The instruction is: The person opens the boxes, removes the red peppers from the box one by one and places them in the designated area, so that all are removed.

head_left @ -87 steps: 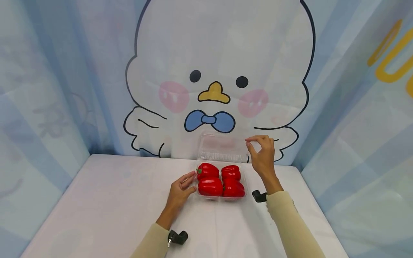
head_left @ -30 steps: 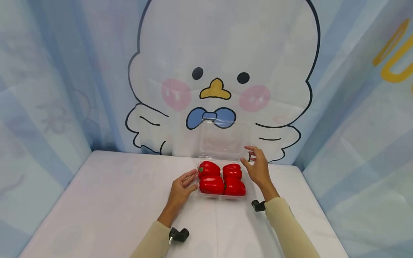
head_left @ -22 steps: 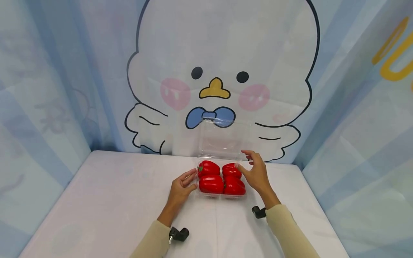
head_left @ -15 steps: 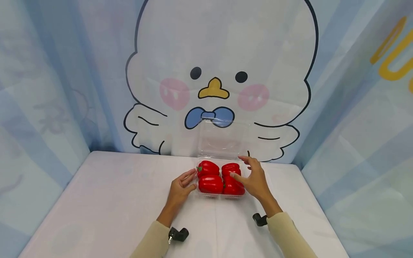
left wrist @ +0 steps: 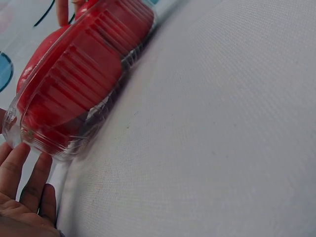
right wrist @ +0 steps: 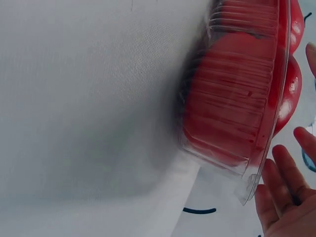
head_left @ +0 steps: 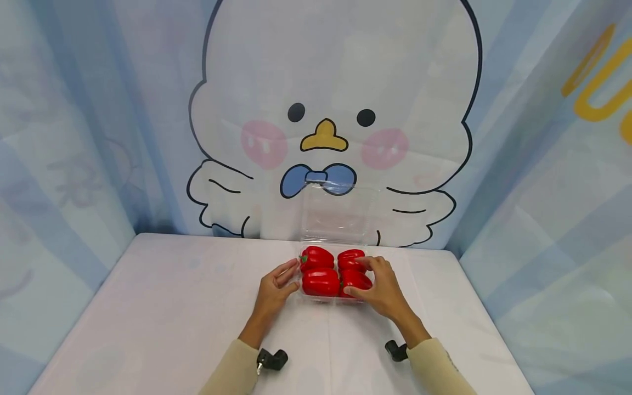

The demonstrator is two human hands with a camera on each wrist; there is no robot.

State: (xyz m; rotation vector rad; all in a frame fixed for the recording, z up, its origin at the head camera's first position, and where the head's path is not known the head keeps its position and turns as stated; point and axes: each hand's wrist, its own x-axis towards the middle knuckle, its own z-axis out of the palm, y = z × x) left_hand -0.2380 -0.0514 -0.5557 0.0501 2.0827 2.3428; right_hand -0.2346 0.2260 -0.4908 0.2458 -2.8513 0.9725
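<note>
Several red bell peppers (head_left: 321, 282) lie close together in a clear plastic clamshell container (head_left: 321, 299), whose transparent lid (head_left: 340, 216) stands raised at the back. My left hand (head_left: 271, 293) is at the container's left side, fingers extended; in the left wrist view its fingertips (left wrist: 20, 150) meet the container's corner. Over the right side reaches my right hand (head_left: 385, 288), thumb and fingers spread about the front right pepper (head_left: 356, 280). In the right wrist view some fingers (right wrist: 284, 170) lie along the container's rim, with the thumb apart from them. The right hand partly covers the right-hand peppers.
The container sits near the back edge of a white-covered table (head_left: 197, 318). Behind it hangs a curtain (head_left: 336, 71) printed with a bird in a blue bow tie. A small black camera (head_left: 272, 360) is worn on each wrist.
My right hand has let go of the lid's right side and come down and forward to the front right pepper. The lid now stands more upright. The left hand has stayed at the container's side.
</note>
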